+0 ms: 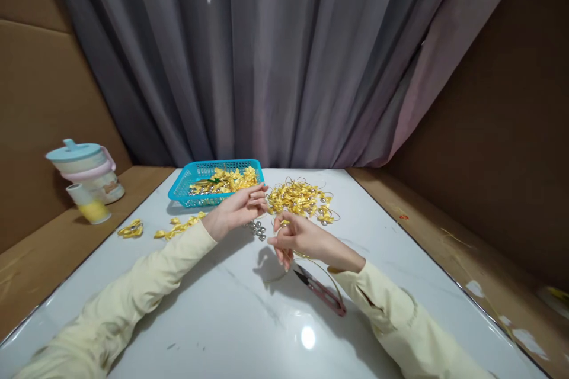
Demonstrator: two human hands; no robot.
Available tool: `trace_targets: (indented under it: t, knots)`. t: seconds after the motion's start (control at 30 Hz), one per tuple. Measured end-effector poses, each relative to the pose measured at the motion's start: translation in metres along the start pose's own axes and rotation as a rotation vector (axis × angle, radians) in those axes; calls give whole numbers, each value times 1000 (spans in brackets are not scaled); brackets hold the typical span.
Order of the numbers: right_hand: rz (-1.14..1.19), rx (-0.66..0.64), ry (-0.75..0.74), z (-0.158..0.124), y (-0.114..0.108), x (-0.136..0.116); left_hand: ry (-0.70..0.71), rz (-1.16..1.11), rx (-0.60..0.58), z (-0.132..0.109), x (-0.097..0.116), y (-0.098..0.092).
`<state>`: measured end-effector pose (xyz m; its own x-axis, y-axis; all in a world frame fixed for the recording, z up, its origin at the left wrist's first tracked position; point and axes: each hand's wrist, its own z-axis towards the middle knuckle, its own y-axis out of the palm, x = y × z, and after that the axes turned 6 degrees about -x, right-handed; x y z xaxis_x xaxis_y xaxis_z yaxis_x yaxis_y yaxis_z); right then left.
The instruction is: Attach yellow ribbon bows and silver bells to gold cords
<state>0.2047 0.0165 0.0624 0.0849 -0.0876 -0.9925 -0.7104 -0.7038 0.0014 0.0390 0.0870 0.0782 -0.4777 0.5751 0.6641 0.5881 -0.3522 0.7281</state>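
Observation:
My left hand (242, 206) is above the table between the blue basket and the yellow pile, its fingers loosely stretched and slightly bent. I see nothing clearly held in it. Just below it lies a small cluster of silver bells (258, 230). My right hand (299, 239) pinches a thin gold cord (329, 272), which curves in a loop beneath the wrist. A bit of yellow ribbon (284, 223) shows at its fingers, partly hidden. Under that hand lies a pair of thread snips (320, 291) with dark blades and reddish handles.
A blue basket (178, 194) holds yellow bows and silver bells. Beside it is a heap of yellow bows (297, 196) on cords. More bows (178, 227) lie at left, with a bundle (131, 228). A lidded cup (86, 169) and thread spool (89, 204) stand far left.

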Motion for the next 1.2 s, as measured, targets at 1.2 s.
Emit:
trace_targets:
  t: [1.2]
  knots:
    - [-1002,262,-381,0,14,-9,97,727,38,-62,-21,14]
